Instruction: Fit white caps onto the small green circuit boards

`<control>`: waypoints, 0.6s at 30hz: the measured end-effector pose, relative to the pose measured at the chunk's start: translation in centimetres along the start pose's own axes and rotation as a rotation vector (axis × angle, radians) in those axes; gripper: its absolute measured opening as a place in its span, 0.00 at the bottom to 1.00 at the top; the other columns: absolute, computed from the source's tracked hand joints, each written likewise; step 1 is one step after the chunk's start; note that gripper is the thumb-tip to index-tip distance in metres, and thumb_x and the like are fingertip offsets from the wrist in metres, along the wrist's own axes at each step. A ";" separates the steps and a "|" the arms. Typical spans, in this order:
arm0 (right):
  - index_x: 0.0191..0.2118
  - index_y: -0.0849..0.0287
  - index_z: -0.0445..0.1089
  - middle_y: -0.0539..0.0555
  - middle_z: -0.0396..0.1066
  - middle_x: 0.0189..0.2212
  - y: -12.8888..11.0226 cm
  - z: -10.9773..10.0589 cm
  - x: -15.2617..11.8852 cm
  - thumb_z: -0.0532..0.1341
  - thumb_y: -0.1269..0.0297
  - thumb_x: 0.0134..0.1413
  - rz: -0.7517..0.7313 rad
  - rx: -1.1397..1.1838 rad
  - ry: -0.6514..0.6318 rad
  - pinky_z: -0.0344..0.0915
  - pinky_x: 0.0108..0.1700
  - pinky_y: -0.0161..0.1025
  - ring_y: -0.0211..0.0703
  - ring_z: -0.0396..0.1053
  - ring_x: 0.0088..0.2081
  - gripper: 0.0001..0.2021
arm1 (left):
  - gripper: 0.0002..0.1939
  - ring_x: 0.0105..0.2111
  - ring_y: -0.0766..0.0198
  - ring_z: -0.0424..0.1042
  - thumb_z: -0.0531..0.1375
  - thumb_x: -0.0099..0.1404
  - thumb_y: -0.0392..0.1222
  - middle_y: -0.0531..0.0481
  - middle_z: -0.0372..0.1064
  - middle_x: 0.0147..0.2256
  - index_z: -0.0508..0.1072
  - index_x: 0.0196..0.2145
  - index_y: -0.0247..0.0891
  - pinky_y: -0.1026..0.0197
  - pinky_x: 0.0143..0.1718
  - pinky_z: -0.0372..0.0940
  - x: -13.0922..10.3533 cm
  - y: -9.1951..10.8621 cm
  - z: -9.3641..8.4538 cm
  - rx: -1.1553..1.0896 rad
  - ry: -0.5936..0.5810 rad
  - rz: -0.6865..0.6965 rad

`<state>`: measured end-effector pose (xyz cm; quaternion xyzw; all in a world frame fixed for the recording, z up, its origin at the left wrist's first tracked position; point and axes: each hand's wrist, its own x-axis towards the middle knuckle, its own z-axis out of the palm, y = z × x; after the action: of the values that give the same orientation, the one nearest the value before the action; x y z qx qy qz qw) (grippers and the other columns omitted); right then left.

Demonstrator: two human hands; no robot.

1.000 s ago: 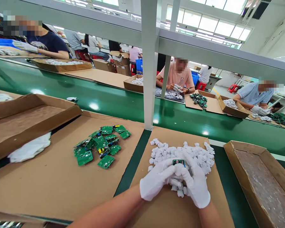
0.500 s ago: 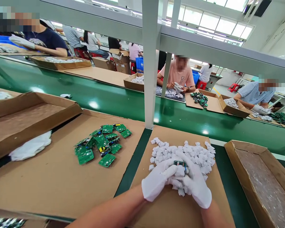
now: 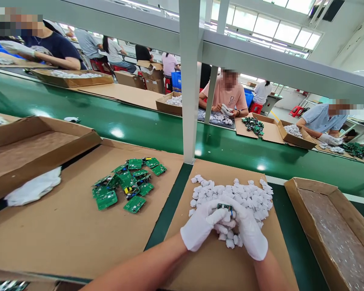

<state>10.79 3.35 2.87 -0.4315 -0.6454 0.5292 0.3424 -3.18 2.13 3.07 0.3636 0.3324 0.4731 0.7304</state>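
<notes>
One small circuit board (image 3: 225, 207) gripped between gloved left hand (image 3: 201, 224) and right hand (image 3: 250, 228) — over white-piece pile (image 3: 255, 202). Green boards (image 3: 125, 180) left of pile — cardboard tray (image 3: 317, 238) right.

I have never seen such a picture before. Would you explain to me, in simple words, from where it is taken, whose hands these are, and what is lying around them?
There is no machine doing the handling here: these are a person's own hands in white fabric gloves, seen by a camera worn on the head, looking forward and down. The left hand and right hand together hold a small green circuit board; their overlapping fingers partly hide it. Around them, small white crumpled-looking lumps are spread on a flat brown cardboard sheet. To their left is a loose pile of green circuit boards. At the far right stands a shallow brown cardboard tray. Beyond the glossy green surface, other people sit at work.
</notes>
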 end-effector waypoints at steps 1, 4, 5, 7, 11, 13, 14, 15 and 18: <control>0.54 0.57 0.64 0.52 0.72 0.26 0.0 0.0 0.0 0.54 0.46 0.55 -0.008 -0.021 0.008 0.66 0.14 0.33 0.38 0.68 0.16 0.26 | 0.11 0.21 0.64 0.70 0.61 0.56 0.46 0.49 0.70 0.25 0.69 0.30 0.34 0.63 0.23 0.65 0.1 -0.2 -0.2 -0.033 -0.013 -0.012; 0.53 0.55 0.66 0.52 0.74 0.30 -0.2 -0.1 0.1 0.56 0.48 0.54 -0.083 -0.133 0.056 0.73 0.25 0.37 0.43 0.73 0.25 0.24 | 0.14 0.22 0.64 0.70 0.58 0.59 0.49 0.48 0.70 0.24 0.70 0.33 0.34 0.62 0.25 0.66 0.4 -0.5 -0.7 -0.178 -0.138 -0.066; 0.53 0.54 0.66 0.52 0.74 0.31 -0.2 -0.2 0.2 0.55 0.48 0.56 -0.104 -0.160 0.083 0.74 0.29 0.38 0.44 0.73 0.28 0.23 | 0.16 0.23 0.64 0.71 0.56 0.60 0.51 0.47 0.71 0.24 0.70 0.34 0.33 0.62 0.26 0.66 0.4 -0.5 -0.8 -0.231 -0.183 -0.088; 0.54 0.54 0.65 0.53 0.74 0.33 -0.3 -0.4 0.2 0.52 0.49 0.58 -0.130 -0.182 0.131 0.74 0.35 0.40 0.46 0.74 0.34 0.22 | 0.16 0.25 0.63 0.72 0.56 0.61 0.51 0.45 0.71 0.27 0.70 0.36 0.32 0.61 0.29 0.66 0.3 -0.2 -0.9 -0.301 -0.240 -0.122; 0.55 0.56 0.64 0.56 0.72 0.44 -0.4 -0.8 0.2 0.50 0.48 0.59 -0.205 -0.154 0.152 0.71 0.45 0.45 0.50 0.70 0.46 0.24 | 0.13 0.29 0.62 0.74 0.63 0.55 0.44 0.45 0.70 0.30 0.69 0.34 0.33 0.62 0.31 0.67 -0.1 0.1 -0.8 -0.310 -0.260 -0.126; 0.55 0.55 0.64 0.56 0.70 0.48 -0.4 -0.9 0.3 0.49 0.48 0.60 -0.241 -0.149 0.117 0.67 0.50 0.47 0.50 0.67 0.50 0.24 | 0.15 0.29 0.61 0.74 0.64 0.54 0.45 0.46 0.70 0.30 0.69 0.35 0.33 0.61 0.31 0.68 -0.2 -0.1 -0.7 -0.331 -0.248 -0.123; 0.55 0.54 0.63 0.55 0.70 0.48 -0.4 -0.9 0.3 0.49 0.48 0.60 -0.252 -0.157 0.096 0.65 0.52 0.48 0.50 0.66 0.51 0.24 | 0.17 0.29 0.60 0.74 0.65 0.53 0.45 0.46 0.70 0.31 0.69 0.37 0.34 0.61 0.30 0.68 -0.2 -0.3 -0.7 -0.346 -0.240 -0.121; 0.56 0.54 0.63 0.55 0.69 0.49 -0.5 -0.9 0.3 0.50 0.48 0.59 -0.254 -0.176 0.078 0.63 0.54 0.49 0.50 0.65 0.51 0.23 | 0.19 0.28 0.60 0.75 0.66 0.52 0.45 0.46 0.70 0.33 0.69 0.40 0.36 0.61 0.29 0.68 -0.2 -0.5 -0.7 -0.360 -0.236 -0.119; 0.57 0.54 0.62 0.56 0.69 0.49 -0.5 -1.0 0.3 0.53 0.52 0.59 -0.235 -0.279 0.032 0.61 0.56 0.49 0.50 0.65 0.52 0.23 | 0.23 0.27 0.61 0.75 0.66 0.51 0.46 0.45 0.71 0.33 0.68 0.43 0.36 0.64 0.28 0.68 -0.2 -1.0 -0.7 -0.362 -0.253 -0.108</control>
<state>11.50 4.02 3.60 -0.4048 -0.7529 0.3839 0.3491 -3.39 1.84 1.83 0.2645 0.1668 0.4358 0.8440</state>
